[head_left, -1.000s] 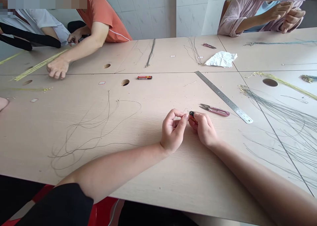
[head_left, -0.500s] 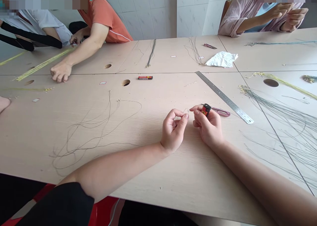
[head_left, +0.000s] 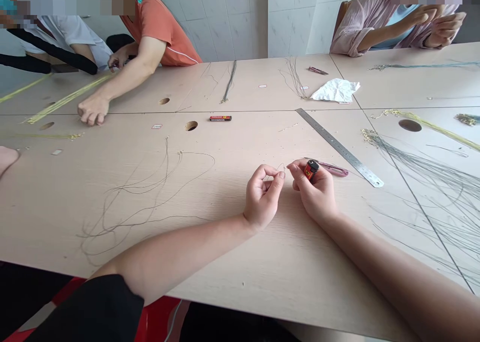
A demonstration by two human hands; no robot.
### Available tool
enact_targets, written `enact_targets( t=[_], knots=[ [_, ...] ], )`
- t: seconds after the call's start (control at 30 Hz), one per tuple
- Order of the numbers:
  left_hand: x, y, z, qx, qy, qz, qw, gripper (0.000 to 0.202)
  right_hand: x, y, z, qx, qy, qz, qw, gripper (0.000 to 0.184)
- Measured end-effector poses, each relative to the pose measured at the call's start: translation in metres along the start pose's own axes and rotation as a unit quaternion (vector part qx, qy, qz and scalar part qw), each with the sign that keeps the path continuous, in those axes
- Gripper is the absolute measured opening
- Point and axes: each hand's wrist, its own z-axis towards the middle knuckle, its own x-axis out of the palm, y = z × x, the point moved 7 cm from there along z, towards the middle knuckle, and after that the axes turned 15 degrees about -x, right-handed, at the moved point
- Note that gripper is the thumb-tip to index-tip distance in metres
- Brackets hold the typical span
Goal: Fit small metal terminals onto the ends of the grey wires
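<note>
My left hand [head_left: 263, 194] pinches a thin cord [head_left: 282, 167] between thumb and forefinger, and a short bit of it sticks up from the fingertips. Close beside it, my right hand [head_left: 315, 189] is closed around a red and black lighter [head_left: 310, 170], whose top pokes out above the fingers. Thumb and forefinger of that hand meet near the cord's end; whether they touch it I cannot tell. Just behind the right hand lies a pink craft knife [head_left: 333, 169]. Loose dark cords [head_left: 150, 184] sprawl in loops on the table left of my hands.
A steel ruler [head_left: 339, 147] lies diagonally beyond my right hand. Farther back are a second lighter [head_left: 220, 118] and crumpled white paper [head_left: 335, 90]. Bundled grey-green cords [head_left: 416, 174] spread at the right. Round holes [head_left: 191, 126] pierce the table. Co-workers sit opposite, one arm [head_left: 127, 82] reaching across.
My right thumb and forefinger have drawn together, and the lighter has tilted slightly in that hand. My left hand keeps its pinch almost unmoved.
</note>
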Motion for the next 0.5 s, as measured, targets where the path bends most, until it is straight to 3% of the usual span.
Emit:
enact_targets(
  t=[0.1,0.2,0.3,0.43,0.5],
  knots=[
    [-0.001,0.003,0.001,-0.01,-0.002,-0.007,1.0,0.032,-0.008,-0.003,0.003,-0.015,-0.022,-0.072,0.997,0.017],
    [-0.002,0.005,0.002,-0.015,-0.007,-0.017,1.0,0.032,-0.01,-0.003,0.006,-0.072,0.004,-0.19,0.979,0.022],
    [-0.003,0.004,0.001,-0.006,-0.012,-0.025,1.0,0.033,-0.004,-0.005,0.006,-0.117,0.071,-0.293,0.946,0.011],
    [-0.003,0.001,0.001,0.01,-0.012,-0.035,0.999,0.034,0.008,-0.009,0.003,-0.152,0.169,-0.415,0.881,0.015],
    [-0.002,0.0,0.001,0.014,-0.009,-0.035,0.999,0.034,0.011,-0.008,0.002,-0.171,0.187,-0.447,0.858,0.015]
  ],
)
